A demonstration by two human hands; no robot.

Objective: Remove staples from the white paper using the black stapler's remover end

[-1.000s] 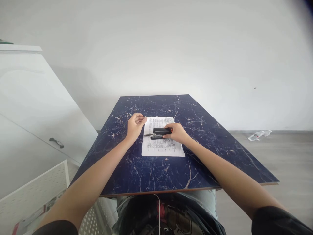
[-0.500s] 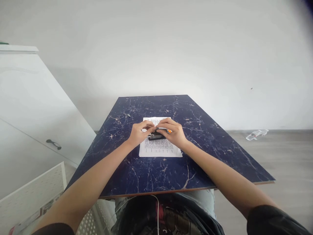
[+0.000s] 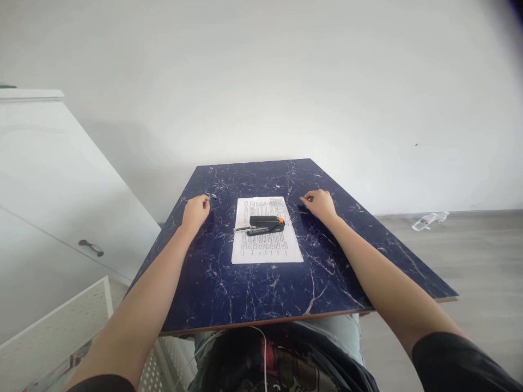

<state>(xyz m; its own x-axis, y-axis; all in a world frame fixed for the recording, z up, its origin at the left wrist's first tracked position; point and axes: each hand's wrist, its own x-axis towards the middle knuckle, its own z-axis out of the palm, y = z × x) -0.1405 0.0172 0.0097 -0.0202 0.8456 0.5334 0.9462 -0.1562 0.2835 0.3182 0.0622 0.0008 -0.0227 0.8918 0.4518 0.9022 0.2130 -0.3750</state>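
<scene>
A black stapler (image 3: 267,225) with an orange button lies opened on the printed paper sheets (image 3: 261,257), its metal tray pointing left. My left hand (image 3: 196,212) is to the left of the paper, fingers pinched together, close to a small staple strip (image 3: 213,196) on the table. Whatever its fingertips hold is too small to make out. On the paper's right, my right hand (image 3: 319,206) is also closed in a pinch. A tiny greyish bit seems to show at its fingertips, but I cannot name it. Neither hand touches the stapler.
The dark blue marbled table (image 3: 269,294) has its front edge close to my lap. A white cabinet (image 3: 53,190) stands on the left, above a white perforated basket (image 3: 61,316). Clear plastic packaging (image 3: 430,221) lies on the floor to the right.
My hands were together above the stapler and have moved apart, the left one leftward and the right one rightward. The stapler and paper now show uncovered.
</scene>
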